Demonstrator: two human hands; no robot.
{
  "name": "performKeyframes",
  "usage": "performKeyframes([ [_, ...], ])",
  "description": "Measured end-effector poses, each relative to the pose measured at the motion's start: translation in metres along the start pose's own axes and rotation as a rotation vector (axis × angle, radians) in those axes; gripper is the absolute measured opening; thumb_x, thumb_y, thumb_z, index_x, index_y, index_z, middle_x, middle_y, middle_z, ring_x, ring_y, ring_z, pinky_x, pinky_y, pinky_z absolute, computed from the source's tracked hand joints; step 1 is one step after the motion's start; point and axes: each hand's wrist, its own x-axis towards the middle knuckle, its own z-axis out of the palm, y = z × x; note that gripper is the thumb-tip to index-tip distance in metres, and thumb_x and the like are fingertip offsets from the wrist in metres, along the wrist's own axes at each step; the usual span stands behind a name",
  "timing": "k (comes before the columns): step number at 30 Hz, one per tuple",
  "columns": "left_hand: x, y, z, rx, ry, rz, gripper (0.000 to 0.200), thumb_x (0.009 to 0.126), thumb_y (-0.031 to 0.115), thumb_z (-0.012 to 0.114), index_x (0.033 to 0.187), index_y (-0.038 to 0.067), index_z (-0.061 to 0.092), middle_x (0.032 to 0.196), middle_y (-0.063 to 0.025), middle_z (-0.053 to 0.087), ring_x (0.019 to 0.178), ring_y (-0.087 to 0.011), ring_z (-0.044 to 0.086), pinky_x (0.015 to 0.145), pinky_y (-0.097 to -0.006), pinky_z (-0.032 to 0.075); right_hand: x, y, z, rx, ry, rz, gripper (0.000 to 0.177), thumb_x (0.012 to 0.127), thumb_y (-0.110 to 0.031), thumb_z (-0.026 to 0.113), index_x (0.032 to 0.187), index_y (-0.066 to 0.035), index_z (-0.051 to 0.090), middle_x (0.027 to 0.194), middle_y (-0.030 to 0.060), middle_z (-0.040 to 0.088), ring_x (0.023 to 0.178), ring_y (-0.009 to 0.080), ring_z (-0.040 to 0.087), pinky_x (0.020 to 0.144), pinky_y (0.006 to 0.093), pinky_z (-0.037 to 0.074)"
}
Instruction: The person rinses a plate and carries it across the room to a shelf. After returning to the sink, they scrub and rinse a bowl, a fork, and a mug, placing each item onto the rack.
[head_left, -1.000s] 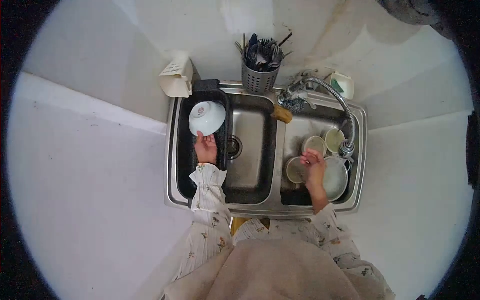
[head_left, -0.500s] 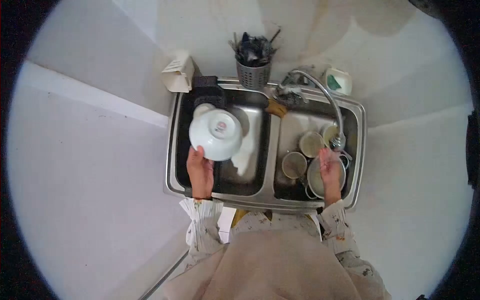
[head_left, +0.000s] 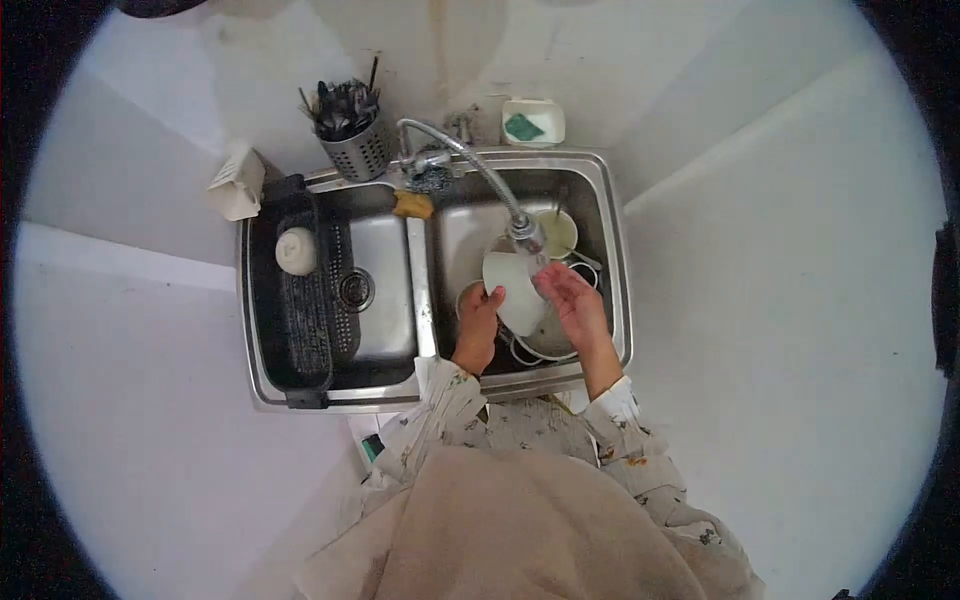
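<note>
Over the right basin, my left hand point(head_left: 477, 332) grips the edge of a white bowl point(head_left: 515, 290), which is tilted under the tap. My right hand point(head_left: 570, 299) is beside the bowl, just below the faucet head point(head_left: 524, 230), with its fingers apart; whether it touches the bowl is hard to tell. A light cup point(head_left: 557, 234) stands behind the faucet head. Partly hidden under the hands lie a pot and another cup. In the left basin, a small white bowl point(head_left: 295, 251) rests upside down on a black rack point(head_left: 306, 325).
A metal holder point(head_left: 358, 153) full of cutlery stands behind the sink. A yellow cloth point(head_left: 412, 205) lies on the divider point(head_left: 422, 290). A white tray with a green sponge point(head_left: 524, 126) sits at the back right, and a white container point(head_left: 238, 184) at the back left.
The view has shifted right. My left hand has carried the white bowl from over the left basin to under the tap in the right basin, near my right hand.
</note>
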Motion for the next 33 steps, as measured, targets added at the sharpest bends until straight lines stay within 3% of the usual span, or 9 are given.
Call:
performKeyframes([
  [6,0.024,-0.003,0.031,0.049,0.136,-0.014,0.023,0.084,0.021,0.058,0.100,0.006,0.053,0.090,-0.0029,0.059,0.077,-0.0132,0.054,0.062,-0.0273,0.043,0.006,-0.006,-0.013,-0.440,-0.044,-0.238,0.029,0.085,-0.002,0.048,0.112,0.006,0.052,0.110,0.0146,0.056,0.099,0.0230,0.056,0.087,0.0315,0.045],
  [8,0.024,-0.001,0.032,0.036,0.148,0.010,0.025,0.083,0.022,0.059,0.101,0.006,0.053,0.091,-0.0026,0.058,0.077,-0.0132,0.054,0.061,-0.0266,0.042,0.011,0.000,-0.030,-1.126,0.081,-0.388,0.027,0.086,-0.007,0.049,0.112,0.000,0.055,0.109,0.0106,0.057,0.096,0.0216,0.057,0.083,0.0298,0.045],
  [12,0.033,-0.005,0.026,-0.142,0.186,-0.056,0.029,0.082,0.023,0.060,0.104,0.007,0.051,0.097,-0.0013,0.057,0.082,-0.0138,0.054,0.063,-0.0239,0.040,0.023,0.049,-0.077,-1.252,0.172,-0.407,0.027,0.087,-0.013,0.051,0.113,-0.005,0.054,0.104,0.0076,0.059,0.092,0.0206,0.057,0.081,0.0306,0.044],
  [15,0.040,-0.015,0.011,-0.213,0.166,-0.082,0.030,0.082,0.025,0.060,0.105,0.008,0.051,0.099,-0.0007,0.056,0.085,-0.0135,0.054,0.066,-0.0232,0.040,0.038,0.087,-0.108,-0.849,0.299,-0.282,0.029,0.086,-0.019,0.054,0.111,-0.005,0.052,0.100,0.0075,0.058,0.091,0.0203,0.055,0.082,0.0328,0.044],
  [17,0.038,-0.021,0.004,-0.232,0.130,-0.096,0.031,0.083,0.026,0.061,0.106,0.008,0.051,0.099,-0.0007,0.056,0.087,-0.0134,0.053,0.068,-0.0234,0.041,0.019,0.071,-0.076,-0.222,0.398,0.031,0.033,0.085,-0.024,0.057,0.110,-0.005,0.049,0.100,0.0068,0.056,0.093,0.0215,0.055,0.085,0.0361,0.044],
  [20,0.026,-0.024,-0.006,-0.405,0.066,-0.049,0.035,0.083,0.027,0.061,0.108,0.006,0.049,0.100,-0.0017,0.056,0.088,-0.0132,0.053,0.071,-0.0249,0.042,0.006,0.045,-0.047,0.136,0.161,0.263,0.030,0.086,-0.023,0.055,0.109,-0.005,0.049,0.103,0.0074,0.056,0.097,0.0214,0.054,0.087,0.0367,0.045],
  [26,-0.009,-0.005,-0.034,-0.599,0.031,-0.056,0.041,0.084,0.030,0.059,0.113,0.005,0.046,0.108,-0.0042,0.055,0.101,-0.0168,0.052,0.087,-0.0327,0.042,-0.009,0.048,0.005,0.317,0.050,0.278,0.025,0.088,-0.015,0.053,0.109,-0.003,0.049,0.106,0.0075,0.057,0.102,0.0197,0.054,0.088,0.0348,0.045],
  [27,-0.013,-0.003,-0.042,-0.633,0.028,-0.042,0.043,0.086,0.026,0.056,0.118,0.001,0.045,0.119,-0.0092,0.051,0.111,-0.0196,0.048,0.095,-0.0333,0.039,-0.010,0.055,0.008,0.314,0.042,0.292,0.025,0.088,-0.015,0.053,0.109,-0.003,0.049,0.106,0.0075,0.057,0.102,0.0197,0.054,0.088,0.0348,0.045],
  [33,-0.044,0.041,-0.072,-0.698,0.129,0.072,0.037,0.087,0.024,0.055,0.116,0.002,0.046,0.111,-0.0081,0.057,0.103,-0.0175,0.053,0.089,-0.0319,0.044,-0.019,0.079,0.058,0.276,-0.059,0.310,0.030,0.083,-0.018,0.059,0.108,-0.004,0.051,0.108,0.0070,0.057,0.103,0.0200,0.054,0.091,0.0347,0.043],
])
